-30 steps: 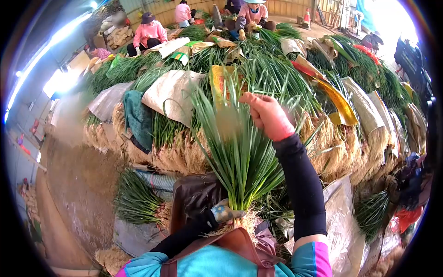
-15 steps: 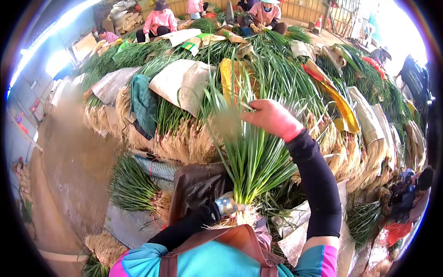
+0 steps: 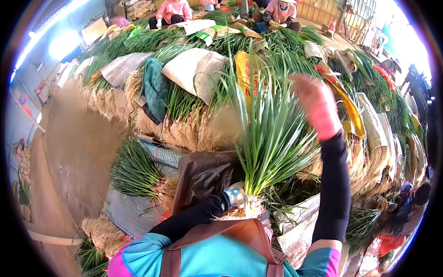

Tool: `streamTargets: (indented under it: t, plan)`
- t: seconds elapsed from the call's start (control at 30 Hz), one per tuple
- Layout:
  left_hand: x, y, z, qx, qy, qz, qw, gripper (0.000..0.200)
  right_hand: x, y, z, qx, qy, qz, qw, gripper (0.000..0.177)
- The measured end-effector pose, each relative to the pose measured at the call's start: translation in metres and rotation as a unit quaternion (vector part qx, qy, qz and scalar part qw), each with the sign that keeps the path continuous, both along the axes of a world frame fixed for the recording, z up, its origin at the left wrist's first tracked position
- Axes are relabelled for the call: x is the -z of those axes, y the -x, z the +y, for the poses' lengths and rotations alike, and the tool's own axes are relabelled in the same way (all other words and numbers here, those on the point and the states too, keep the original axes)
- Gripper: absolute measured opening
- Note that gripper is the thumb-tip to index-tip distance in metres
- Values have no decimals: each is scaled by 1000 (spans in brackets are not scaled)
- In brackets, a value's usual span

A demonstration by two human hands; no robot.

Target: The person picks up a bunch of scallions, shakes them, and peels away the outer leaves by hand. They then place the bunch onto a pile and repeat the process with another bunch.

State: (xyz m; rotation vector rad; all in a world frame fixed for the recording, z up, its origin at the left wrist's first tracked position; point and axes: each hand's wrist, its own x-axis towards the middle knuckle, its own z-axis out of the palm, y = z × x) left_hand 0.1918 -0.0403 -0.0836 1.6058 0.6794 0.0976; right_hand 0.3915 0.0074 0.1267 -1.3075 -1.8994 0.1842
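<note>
My left hand [image 3: 236, 195], in a patterned glove, grips a bunch of green chives [image 3: 270, 138] at its base, just above the pale roots, close to my chest. The leaves fan upward and outward. My right hand [image 3: 316, 105], in a pink glove with a black sleeve, is raised and blurred at the upper right of the bunch, beside the leaf tips. Whether it holds any leaves cannot be made out.
A large heap of chive bundles [image 3: 277, 64] with sacks [image 3: 194, 69] and cloths fills the area ahead. A smaller bundle [image 3: 136, 171] lies on a tarp at my left. A brown apron [image 3: 203, 175] covers my lap. Seated people in pink [image 3: 170, 9] work at the far side.
My right hand has swung from the middle of the leaf tops out to the right and upward. The bunch stays held at its base by my left hand. The camera view shifted slightly downward.
</note>
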Motion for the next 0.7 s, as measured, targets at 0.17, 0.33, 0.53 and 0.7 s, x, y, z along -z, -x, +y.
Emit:
streamTargets:
  t: [0.17,0.33,0.53,0.7]
  plan:
    - [-16,-6,-7,5,-57,53,997,46,58,88,-24,120,193,-317,921,26]
    - [15,-6,-7,-23,-29,74,997,43,80,76,-2,74,-55,-140,986,22]
    - [8,-2,-3,41,-107,44,992,53,-64,-3,56,183,80,104,974,21]
    - [29,9,10,59,-61,-77,993,48,-99,-61,82,382,-207,-345,832,17]
